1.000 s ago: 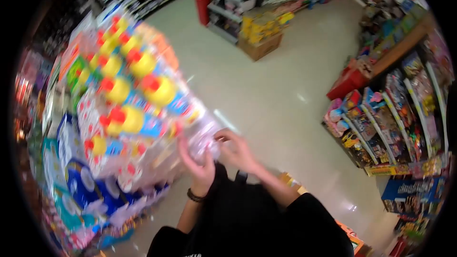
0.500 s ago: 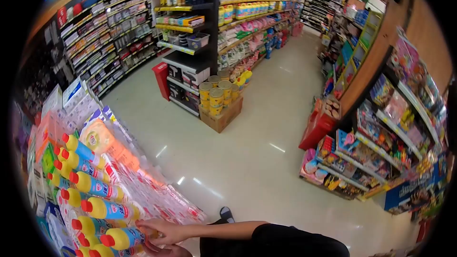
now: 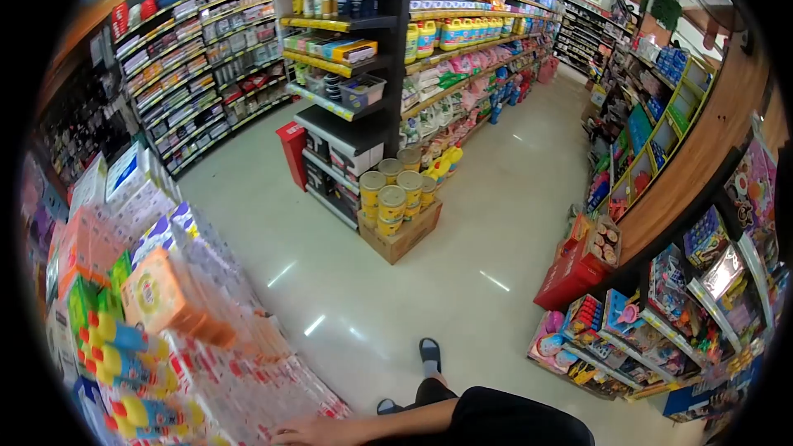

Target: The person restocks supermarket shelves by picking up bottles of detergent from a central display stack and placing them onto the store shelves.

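Note:
My right hand (image 3: 318, 430) is at the bottom edge, beside the front of a stack of white packs with red print (image 3: 248, 388). The frame cuts it off and its fingers are blurred, so whether it holds anything is hidden. My right forearm (image 3: 413, 419) reaches in from a black sleeve (image 3: 512, 417). My left hand is out of view. To the left of the stack stand several yellow bottles with blue labels (image 3: 153, 413), smeared by motion. An orange pack (image 3: 157, 293) lies behind them.
Yellow cans (image 3: 391, 211) stand on a cardboard box (image 3: 405, 244) at the end of a shelf unit (image 3: 396, 74). At right are a red bin (image 3: 570, 277) and a toy rack (image 3: 636, 322). Tiled floor (image 3: 396, 306) runs between them. My sandalled foot (image 3: 429, 353) shows below.
The view has shifted, and the cans and shelves sit lower in it. My right hand is lower and away from the front yellow bottle it was touching. The left hand has left view.

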Demonstrator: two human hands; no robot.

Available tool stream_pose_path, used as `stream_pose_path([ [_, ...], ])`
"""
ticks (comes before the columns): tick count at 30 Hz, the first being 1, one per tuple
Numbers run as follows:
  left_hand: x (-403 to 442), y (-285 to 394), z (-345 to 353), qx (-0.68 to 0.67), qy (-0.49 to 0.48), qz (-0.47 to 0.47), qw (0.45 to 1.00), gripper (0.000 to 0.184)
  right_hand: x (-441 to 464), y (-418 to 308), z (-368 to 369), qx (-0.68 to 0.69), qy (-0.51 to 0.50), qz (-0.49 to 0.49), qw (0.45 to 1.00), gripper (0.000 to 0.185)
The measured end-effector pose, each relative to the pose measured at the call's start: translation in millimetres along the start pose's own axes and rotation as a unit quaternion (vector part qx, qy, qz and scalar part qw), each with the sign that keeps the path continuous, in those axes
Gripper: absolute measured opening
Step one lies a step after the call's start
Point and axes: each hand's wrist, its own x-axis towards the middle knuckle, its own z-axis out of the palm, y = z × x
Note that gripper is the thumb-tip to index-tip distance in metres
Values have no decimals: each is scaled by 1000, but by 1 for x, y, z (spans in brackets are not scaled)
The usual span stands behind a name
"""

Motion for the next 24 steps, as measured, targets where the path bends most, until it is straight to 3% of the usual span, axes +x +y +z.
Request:
stream_pose_path([
  [1,1,6,20,-11,-27,-7,1000,55,-14,9,-36,-65,4,-13,998,56],
  [4,1,24,95,-64,-136,-34,988,52,-72,20,-145,133,-1,151,980,66],
  [9,1,80,237,-123,-397,-59,908,46,-199,34,-294,57,216,209,952,61],
  [11,1,99,309,-102,-495,-12,863,53,-247,35,-346,5,297,218,930,61],
  [14,7,109,419,-56,-637,120,759,74,-299,29,-414,71,395,222,889,65],
  [17,0,173,504,-91,-673,99,727,64,-336,28,-462,156,473,241,833,65],
  [21,-33,178,610,-173,-695,61,696,60,-371,34,-519,139,604,191,761,55],
  [24,-40,205,690,-139,-741,77,653,59,-407,49,-576,1,661,166,732,56],
])
